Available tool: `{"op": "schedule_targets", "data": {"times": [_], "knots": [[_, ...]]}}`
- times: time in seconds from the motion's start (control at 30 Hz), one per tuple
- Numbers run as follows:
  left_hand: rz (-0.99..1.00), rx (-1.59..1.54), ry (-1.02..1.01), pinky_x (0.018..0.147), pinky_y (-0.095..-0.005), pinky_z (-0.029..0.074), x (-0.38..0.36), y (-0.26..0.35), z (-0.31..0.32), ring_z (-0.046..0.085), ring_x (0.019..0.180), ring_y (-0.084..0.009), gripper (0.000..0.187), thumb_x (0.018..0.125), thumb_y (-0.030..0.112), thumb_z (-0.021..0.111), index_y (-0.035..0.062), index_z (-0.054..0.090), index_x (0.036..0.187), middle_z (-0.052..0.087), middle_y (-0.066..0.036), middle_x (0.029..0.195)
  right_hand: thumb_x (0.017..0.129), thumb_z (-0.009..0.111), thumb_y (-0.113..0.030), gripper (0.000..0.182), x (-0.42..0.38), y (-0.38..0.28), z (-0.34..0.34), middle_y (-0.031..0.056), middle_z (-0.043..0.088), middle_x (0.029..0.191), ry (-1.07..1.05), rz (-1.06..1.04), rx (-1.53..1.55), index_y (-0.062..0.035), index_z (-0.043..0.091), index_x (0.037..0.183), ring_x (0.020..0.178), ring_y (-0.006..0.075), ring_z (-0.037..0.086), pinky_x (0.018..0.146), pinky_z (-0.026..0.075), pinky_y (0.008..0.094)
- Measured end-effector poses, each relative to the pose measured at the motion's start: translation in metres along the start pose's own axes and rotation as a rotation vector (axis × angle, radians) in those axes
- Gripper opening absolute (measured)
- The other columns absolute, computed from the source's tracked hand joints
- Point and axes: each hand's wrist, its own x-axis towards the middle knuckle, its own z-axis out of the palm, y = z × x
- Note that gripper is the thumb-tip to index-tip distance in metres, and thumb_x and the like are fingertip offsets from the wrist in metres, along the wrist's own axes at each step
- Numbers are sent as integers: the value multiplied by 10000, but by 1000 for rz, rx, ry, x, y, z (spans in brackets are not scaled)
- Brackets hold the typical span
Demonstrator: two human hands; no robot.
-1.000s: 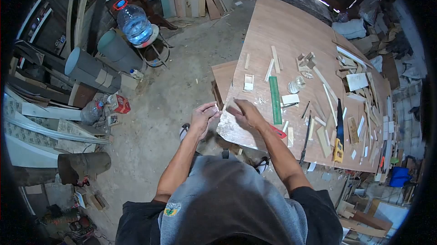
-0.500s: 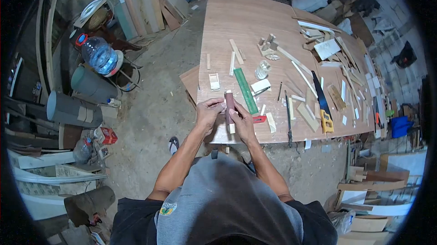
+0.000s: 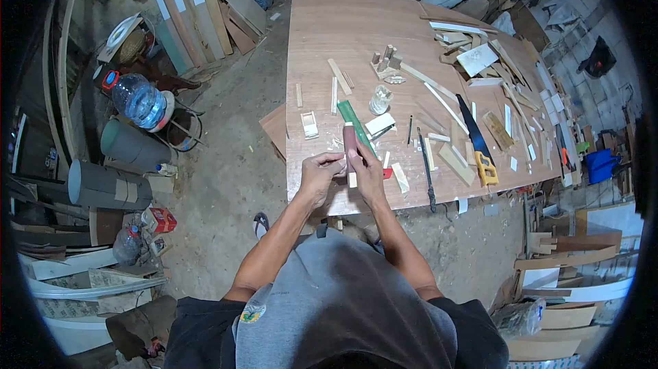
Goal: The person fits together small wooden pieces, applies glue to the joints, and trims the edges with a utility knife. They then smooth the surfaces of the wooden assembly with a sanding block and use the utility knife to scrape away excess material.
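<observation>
My right hand (image 3: 369, 176) is closed around a wooden stick wrapped in reddish-brown sandpaper (image 3: 350, 144), its bare pale ends showing. Close beside it, my left hand (image 3: 321, 177) is closed in a pinch, fingertips near the sandpaper; whatever they hold is too small to make out. Just beyond the stick lies a green strip (image 3: 348, 114), partly covered by it. A red object (image 3: 388, 173) peeks out right of my right hand. A small wooden box-like piece (image 3: 310, 124) rests on the table beyond my left hand.
On the wooden table (image 3: 343, 26) are a glass jar (image 3: 381, 99), a white block (image 3: 380, 124), a handsaw with yellow handle (image 3: 486, 169), a thin dark tool (image 3: 426, 170) and heaped wood offcuts (image 3: 480, 59). A large water bottle (image 3: 140, 102) stands on a stool at left.
The view has shifted, so the table appears further left. Both hands and the sandpaper-wrapped stick have moved right relative to the table, and the stick now overlaps the green strip.
</observation>
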Motion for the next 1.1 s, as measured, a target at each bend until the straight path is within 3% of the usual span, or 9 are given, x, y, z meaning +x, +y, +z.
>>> {"op": "schedule_targets", "data": {"times": [0.07, 0.3, 0.37, 0.53, 0.7, 0.73, 0.83, 0.97, 1.1], "knots": [[38, -21, 10, 711, -254, 562, 5, 4, -1, 677, 790, -140, 203, 857, -21, 714, -71, 707, 1054, 717, -121, 929, 989, 589, -244, 515, -2, -1, 2, 158, 577, 1367, 2, -55, -6, 41, 500, 1408, 1226, 203, 541, 1059, 393, 318], [1, 4, -41, 744, -249, 538, -3, 6, -1, 657, 821, -128, 199, 864, -31, 700, -66, 701, 1060, 709, -100, 928, 990, 595, -280, 537, -11, -1, 1, 174, 579, 1366, 12, 38, -22, 42, 497, 1409, 1239, 214, 537, 1062, 395, 323], [34, -3, -12, 750, -252, 538, -5, 9, 2, 652, 823, -124, 204, 859, -25, 710, -64, 700, 1058, 707, -95, 926, 986, 582, -269, 552, 1, -5, 3, 160, 566, 1355, -5, -49, -31, -10, 460, 1458, 1153, 210, 558, 1007, 438, 322], [92, -19, 38, 742, -251, 537, 3, 15, -9, 653, 817, -124, 212, 855, -5, 727, -62, 700, 1058, 708, -91, 924, 985, 583, -261, 542, -39, 17, 8, 179, 570, 1352, -64, -103, -124, 7, 472, 1442, 1201, 230, 539, 1044, 408, 344], [60, 110, -14, 740, -248, 536, -9, 7, -6, 653, 802, -117, 212, 868, 9, 719, -61, 697, 1066, 711, -89, 929, 985, 592, -257, 531, -1, -3, 7, 179, 583, 1353, 10, -103, -92, 31, 491, 1420, 1176, 199, 557, 1011, 422, 323], [44, 152, -22, 740, -247, 536, -11, 5, -5, 653, 800, -115, 207, 874, 15, 714, -60, 696, 1066, 712, -86, 925, 982, 587, -259, 551, 4, -6, 6, 160, 613, 1281, -9, -69, -41, 19, 468, 1442, 1135, 176, 558, 985, 424, 294], [42, 27, -29, 734, -244, 533, -15, 5, -2, 650, 801, -109, 188, 884, 25, 705, -52, 697, 1056, 713, -79, 921, 983, 581, -245, 551, -18, -12, 4, 151, 590, 1340, -12, -8, -39, 19, 458, 1451, 1132, 173, 557, 980, 424, 288], [17, 128, -41, 726, -243, 532, -14, -2, -8, 641, 790, -102, 194, 885, 25, 699, -12, 697, 1075, 704, -62, 907, 979, 580, -227, 556, -54, 15, 5, 163, 558, 1399, 11, -25, 13, 20, 448, 1459, 1227, 198, 529, 1033, 399, 307], [6, 153, -71, 713, -240, 528, -24, -13, 0, 635, 788, -98, 212, 883, 18, 695, -6, 689, 1093, 690, -44, 891, 981, 593, -209, 534, -10, 17, -5, 182, 552, 1401, 8, -3, -105, 27, 465, 1443, 1256, 216, 515, 1067, 380, 326]]}}
